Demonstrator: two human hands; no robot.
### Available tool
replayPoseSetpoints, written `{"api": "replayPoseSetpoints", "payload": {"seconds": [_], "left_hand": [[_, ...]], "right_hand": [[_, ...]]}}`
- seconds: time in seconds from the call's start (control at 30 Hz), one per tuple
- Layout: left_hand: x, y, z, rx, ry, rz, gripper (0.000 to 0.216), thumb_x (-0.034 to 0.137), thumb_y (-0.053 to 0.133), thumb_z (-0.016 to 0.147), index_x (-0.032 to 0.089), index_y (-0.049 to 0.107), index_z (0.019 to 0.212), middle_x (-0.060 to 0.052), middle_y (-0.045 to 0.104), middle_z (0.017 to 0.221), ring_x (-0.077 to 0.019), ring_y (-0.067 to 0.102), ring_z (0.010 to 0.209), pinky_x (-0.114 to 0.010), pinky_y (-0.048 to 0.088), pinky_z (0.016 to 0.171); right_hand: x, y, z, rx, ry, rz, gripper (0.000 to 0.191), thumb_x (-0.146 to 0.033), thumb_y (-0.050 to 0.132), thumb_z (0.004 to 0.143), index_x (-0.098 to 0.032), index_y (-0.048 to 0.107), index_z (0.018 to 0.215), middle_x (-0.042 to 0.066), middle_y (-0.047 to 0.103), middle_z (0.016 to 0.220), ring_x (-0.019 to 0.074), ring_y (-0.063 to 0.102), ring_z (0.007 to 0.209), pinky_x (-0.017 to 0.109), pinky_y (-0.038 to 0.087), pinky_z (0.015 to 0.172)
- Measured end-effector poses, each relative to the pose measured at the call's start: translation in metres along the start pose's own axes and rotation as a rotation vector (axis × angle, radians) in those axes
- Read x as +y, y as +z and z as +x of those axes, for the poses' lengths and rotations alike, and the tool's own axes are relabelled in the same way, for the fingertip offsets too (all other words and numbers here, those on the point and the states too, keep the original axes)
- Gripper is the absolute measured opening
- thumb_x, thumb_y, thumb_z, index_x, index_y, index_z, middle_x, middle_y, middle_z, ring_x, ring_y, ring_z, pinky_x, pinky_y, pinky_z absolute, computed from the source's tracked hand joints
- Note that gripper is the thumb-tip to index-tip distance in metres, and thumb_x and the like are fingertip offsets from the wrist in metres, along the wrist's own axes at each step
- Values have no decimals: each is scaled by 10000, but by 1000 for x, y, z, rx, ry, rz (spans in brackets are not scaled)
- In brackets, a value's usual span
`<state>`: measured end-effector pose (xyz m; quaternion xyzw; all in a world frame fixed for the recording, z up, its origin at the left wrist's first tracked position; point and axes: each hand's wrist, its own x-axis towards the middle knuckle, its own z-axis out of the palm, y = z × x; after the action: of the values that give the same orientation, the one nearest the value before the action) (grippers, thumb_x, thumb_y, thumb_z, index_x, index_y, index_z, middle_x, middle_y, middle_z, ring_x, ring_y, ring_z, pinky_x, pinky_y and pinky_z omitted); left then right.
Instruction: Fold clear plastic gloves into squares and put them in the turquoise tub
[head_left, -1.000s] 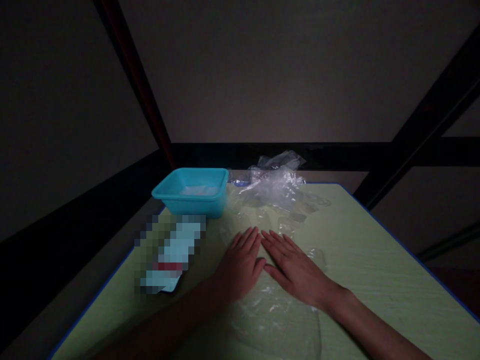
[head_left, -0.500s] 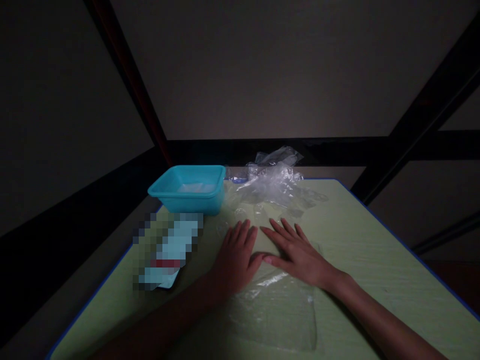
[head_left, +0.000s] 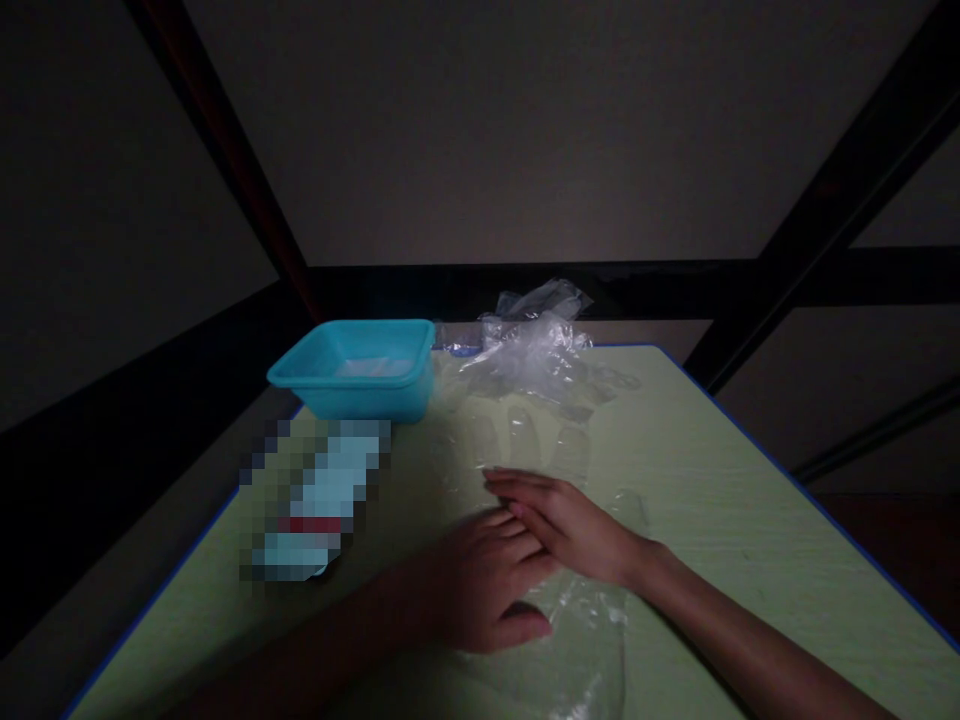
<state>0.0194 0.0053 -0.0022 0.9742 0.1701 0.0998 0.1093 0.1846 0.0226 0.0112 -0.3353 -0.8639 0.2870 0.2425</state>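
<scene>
Table (head_left: 750,530) rt side free; tub (head_left: 352,372), glove pile (head_left: 536,352) crowd far edge.

Dim room, plain grey wall (head_left: 525,130), dark crossing beams (head_left: 847,180), green table (head_left: 750,540) with blue edge

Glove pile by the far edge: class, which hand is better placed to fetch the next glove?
Probably right: the right hand lies nearer the glove pile, atop the left hand.
</scene>
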Motion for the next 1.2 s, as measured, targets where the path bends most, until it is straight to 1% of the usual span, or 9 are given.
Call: {"api": "replayPoseSetpoints", "payload": {"seconds": [0.13, 0.3, 0.43, 0.6, 0.7, 0.8, 0.9, 1.07, 1.2], "left_hand": [[-2, 0, -3, -27, -6, -16, 506, 514, 539, 792, 177, 524, 1169, -92, 588, 1163, -250, 514, 1052, -387, 354, 968], [0, -3, -4, -17, -1, -37, 599, 527, 488, 816, 190, 424, 1308, -89, 571, 1221, -249, 511, 1098, -376, 343, 988], [0, -8, -3, -39, 20, -31, 657, 533, 444, 847, 151, 342, 1371, -124, 429, 1388, -267, 375, 1283, -415, 233, 1089], [-1, -10, -5, -78, 23, -68, 655, 540, 386, 879, 160, 283, 1403, -113, 213, 1495, -243, 186, 1382, -432, 151, 1128], [-1, -13, -7, -84, 25, -95, 659, 545, 388, 878, 175, 271, 1410, -103, 206, 1496, -240, 176, 1384, -435, 151, 1129], [-4, -18, -9, -103, 35, -116, 659, 538, 425, 867, 183, 286, 1405, -102, 220, 1492, -245, 196, 1379, -440, 158, 1126], [-11, -24, -12, -117, 35, -129, 659, 538, 489, 836, 189, 349, 1377, -107, 278, 1471, -260, 253, 1360, -448, 184, 1116], [-21, -29, -17, 17, 21, -98, 526, 560, 459, 842, 169, 547, 1182, -131, 496, 1335, -262, 395, 1281, -475, 199, 1104], [-14, -23, -13, 102, -39, -51, 297, 361, 441, 899, 156, 583, 1061, -121, 559, 1255, -213, 461, 1217, -410, 265, 1096]], "right_hand": [[2, 2, 0, -108, -10, -185, 387, -246, 336, 945, -96, 522, 1249, 128, 452, 1380, 196, 362, 1306, 416, 249, 1102], [10, -4, -3, -157, 31, -315, 446, -379, 336, 946, -181, 450, 1329, 71, 339, 1454, 200, 246, 1358, 427, 209, 1112], [28, -17, -13, -157, 52, -378, 483, -406, 334, 939, -187, 402, 1364, 85, 295, 1470, 223, 217, 1365, 468, 187, 1108], [42, -33, -26, -6, 73, -266, 529, -436, 347, 929, -166, 359, 1383, 117, 367, 1439, 224, 323, 1327, 438, 266, 1087], [45, -43, -31, 177, 128, -119, 445, -417, 354, 930, -167, 481, 1275, 117, 539, 1300, 224, 515, 1171, 405, 408, 983], [47, -54, -35, 265, 257, -43, 356, -420, 397, 910, -158, 616, 1010, 100, 668, 1030, 223, 623, 921, 385, 490, 825], [47, -64, -39, 216, 341, 58, 343, -453, 448, 875, -151, 612, 888, 75, 662, 877, 200, 614, 782, 351, 500, 710], [40, -67, -43, 38, 353, 226, 298, -437, 541, 819, -152, 585, 896, 13, 576, 743, 140, 552, 660, 275, 464, 596], [34, -63, -45, -11, 339, 247, 350, -374, 623, 759, -167, 564, 1035, -10, 561, 741, 126, 535, 636, 252, 456, 568]]}}
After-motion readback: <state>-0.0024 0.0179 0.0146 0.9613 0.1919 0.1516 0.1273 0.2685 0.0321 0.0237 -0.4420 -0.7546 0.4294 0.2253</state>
